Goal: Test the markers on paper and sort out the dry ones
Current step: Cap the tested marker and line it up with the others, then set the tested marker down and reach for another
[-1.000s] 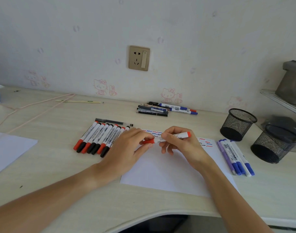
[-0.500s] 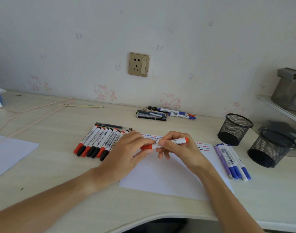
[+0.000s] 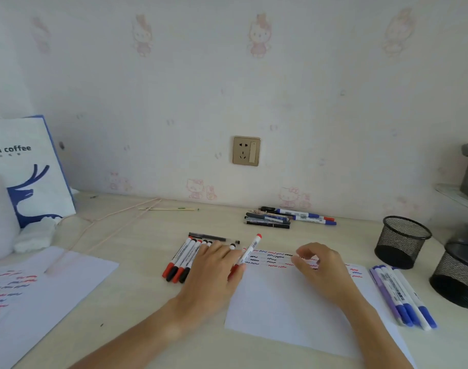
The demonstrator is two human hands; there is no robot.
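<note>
While my left hand [image 3: 214, 272] pinches the red marker [image 3: 247, 253] above the paper's [image 3: 286, 310] left edge, my right hand [image 3: 318, 267] hovers with loosely curled fingers, holding nothing.

Surface: a pale wood-grain desk [image 3: 137, 265] ran along the wall.
Under the hands: a white sheet [image 3: 288, 310] with wavy test lines.
Beneath the left hand's fingers: a row of red and black markers [image 3: 181, 262].
Right of the right hand: blue and purple markers [image 3: 403, 296], then two black mesh cups [image 3: 401, 242].
Beyond the hands: a pen pile [image 3: 286, 218].
Far left: another scribbled sheet [image 3: 41, 286], a paper bag [image 3: 28, 169].
</note>
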